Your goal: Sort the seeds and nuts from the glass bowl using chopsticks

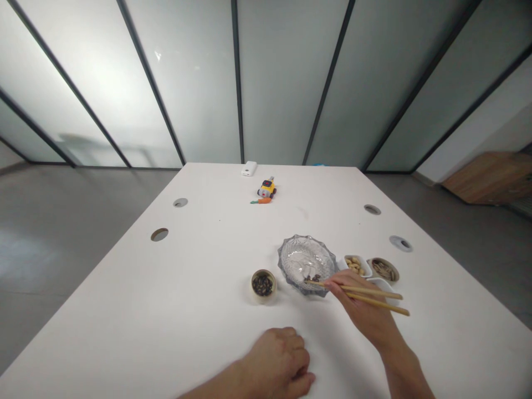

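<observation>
My right hand (357, 299) grips a pair of wooden chopsticks (376, 292), their tips inside a clear glass bowl (297, 256) with a scalloped rim. At those tips lie a few small dark seeds (312, 277); whether one is pinched I cannot tell. Left of the bowl stands a small round cup (263, 300) containing more dark seeds (262, 285). Nearer to me, my left hand (280, 360) rests on the table with its fingers curled in, and nothing shows in it. Partly behind my right hand is a white dish (368, 269) with pale nuts (354, 265).
Beside the nuts sits a round container (397, 274) of striped seeds (383, 270). A yellow toy car (267, 188), an orange toy screwdriver (262, 201) and a white box (249, 168) lie toward the far edge. The white table (199, 293) has several round holes along its sides.
</observation>
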Demonstrator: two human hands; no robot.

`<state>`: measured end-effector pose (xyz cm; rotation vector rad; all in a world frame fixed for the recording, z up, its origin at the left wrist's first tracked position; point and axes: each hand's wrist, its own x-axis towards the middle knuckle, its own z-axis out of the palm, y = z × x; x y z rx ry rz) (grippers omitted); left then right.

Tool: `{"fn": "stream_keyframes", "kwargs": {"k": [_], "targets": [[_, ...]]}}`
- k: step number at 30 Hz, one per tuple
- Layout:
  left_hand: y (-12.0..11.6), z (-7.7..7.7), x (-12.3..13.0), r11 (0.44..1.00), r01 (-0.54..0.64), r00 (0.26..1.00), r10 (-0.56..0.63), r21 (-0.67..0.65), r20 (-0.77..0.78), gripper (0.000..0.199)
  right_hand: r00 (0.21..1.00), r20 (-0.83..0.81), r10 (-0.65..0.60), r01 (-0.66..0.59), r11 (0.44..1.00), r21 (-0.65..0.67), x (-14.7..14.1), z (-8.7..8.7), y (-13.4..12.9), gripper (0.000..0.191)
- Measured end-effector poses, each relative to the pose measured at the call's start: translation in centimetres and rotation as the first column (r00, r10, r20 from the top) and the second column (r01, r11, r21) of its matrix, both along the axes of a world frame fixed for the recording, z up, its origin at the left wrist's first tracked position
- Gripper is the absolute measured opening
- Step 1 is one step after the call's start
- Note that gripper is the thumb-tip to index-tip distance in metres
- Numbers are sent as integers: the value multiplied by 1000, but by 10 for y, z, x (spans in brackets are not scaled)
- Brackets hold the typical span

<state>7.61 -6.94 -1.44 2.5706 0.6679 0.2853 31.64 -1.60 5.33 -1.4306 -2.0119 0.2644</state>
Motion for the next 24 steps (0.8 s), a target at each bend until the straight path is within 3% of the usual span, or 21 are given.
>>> {"fn": "stream_keyframes", "kwargs": {"k": [13,19,24], "targets": [[-1,-3,0,999,-19,999,18,36,34,25,997,-78,16,-18,999,-32,-3,4,-1,28],[-1,2,1,1000,-6,1000,6,22,6,23,997,-80,23,-26,999,-42,-5,7,-2,30],[0,0,0,999,-8,1000,7,36,19,24,994,-107,2,-1,1000,9,-4,7,-1,32]]}}
